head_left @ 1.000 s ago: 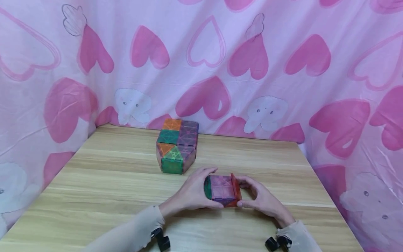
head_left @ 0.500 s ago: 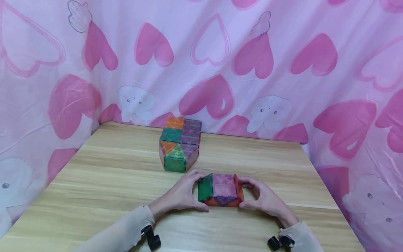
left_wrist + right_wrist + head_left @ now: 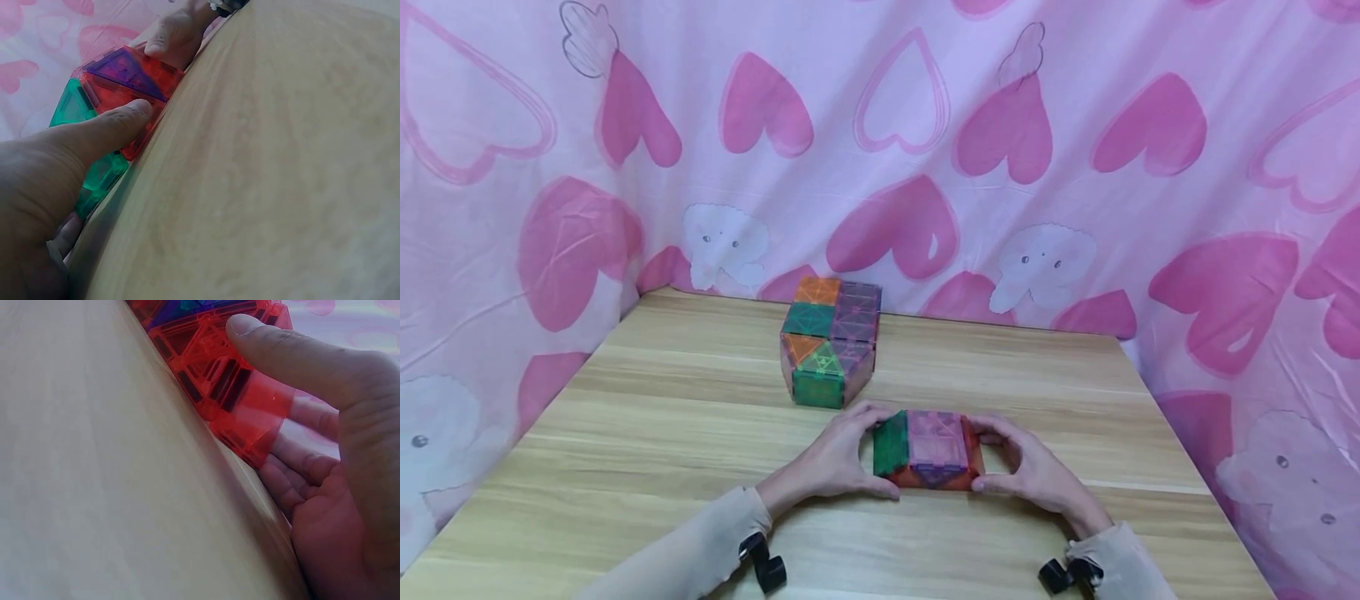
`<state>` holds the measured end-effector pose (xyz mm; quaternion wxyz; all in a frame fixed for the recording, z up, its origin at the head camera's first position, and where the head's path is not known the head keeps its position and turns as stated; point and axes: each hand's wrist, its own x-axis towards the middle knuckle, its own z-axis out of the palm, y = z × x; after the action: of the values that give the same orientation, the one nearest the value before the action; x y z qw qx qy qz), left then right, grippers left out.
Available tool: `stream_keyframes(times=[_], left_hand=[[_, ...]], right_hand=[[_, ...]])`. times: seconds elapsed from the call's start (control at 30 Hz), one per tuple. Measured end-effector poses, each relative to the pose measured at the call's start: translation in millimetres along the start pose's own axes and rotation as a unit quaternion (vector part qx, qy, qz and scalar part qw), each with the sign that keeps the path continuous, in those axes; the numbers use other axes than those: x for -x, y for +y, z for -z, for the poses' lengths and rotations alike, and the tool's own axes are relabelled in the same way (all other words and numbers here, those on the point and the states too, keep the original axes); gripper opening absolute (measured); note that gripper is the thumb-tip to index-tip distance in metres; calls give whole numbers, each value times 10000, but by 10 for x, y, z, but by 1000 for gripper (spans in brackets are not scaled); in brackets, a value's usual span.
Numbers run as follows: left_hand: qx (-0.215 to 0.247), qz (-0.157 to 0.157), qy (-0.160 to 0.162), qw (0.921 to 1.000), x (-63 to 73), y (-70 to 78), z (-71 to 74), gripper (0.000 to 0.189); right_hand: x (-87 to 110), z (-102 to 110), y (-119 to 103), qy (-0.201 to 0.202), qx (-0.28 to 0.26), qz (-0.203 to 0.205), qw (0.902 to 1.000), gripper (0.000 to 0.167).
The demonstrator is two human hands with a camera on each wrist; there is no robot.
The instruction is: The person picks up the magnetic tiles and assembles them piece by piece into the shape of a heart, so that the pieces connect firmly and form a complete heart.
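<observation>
A small, low structure of see-through magnetic tiles [image 3: 937,442] sits on the table in front of the person. It has a pink-purple square on top, a green tile sloping down at the left, a red one at the right, and red and purple triangles in front. The left hand [image 3: 827,458] holds its left end, thumb against a red front triangle [image 3: 122,97] in the left wrist view. The right hand [image 3: 1037,475] grips the right end; in the right wrist view its thumb presses a red triangle tile [image 3: 203,347], with the other fingers behind.
Farther back and left stands a larger magnetic-tile block [image 3: 831,342], topped in orange, green and purple, with a green front. The wooden table [image 3: 700,417] runs back to a pink curtain [image 3: 880,167] printed with hearts.
The left hand has moved left, and the green tile now slopes outward. The red tile at the right, which stuck up above the top, now leans in line with it. The larger block stays put.
</observation>
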<state>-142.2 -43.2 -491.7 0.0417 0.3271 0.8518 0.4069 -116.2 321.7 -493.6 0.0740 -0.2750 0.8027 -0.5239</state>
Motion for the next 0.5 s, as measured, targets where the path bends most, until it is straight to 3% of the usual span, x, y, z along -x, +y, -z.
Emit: stream_keyframes(times=[0.3, 0.5], left_hand=[[193, -161, 204, 9995, 1, -12, 4, 105], [191, -245, 243, 9992, -10, -3, 2, 107]], right_hand=[[-8, -36, -80, 132, 231, 32, 9996, 92], [-14, -84, -124, 190, -194, 104, 9996, 94]])
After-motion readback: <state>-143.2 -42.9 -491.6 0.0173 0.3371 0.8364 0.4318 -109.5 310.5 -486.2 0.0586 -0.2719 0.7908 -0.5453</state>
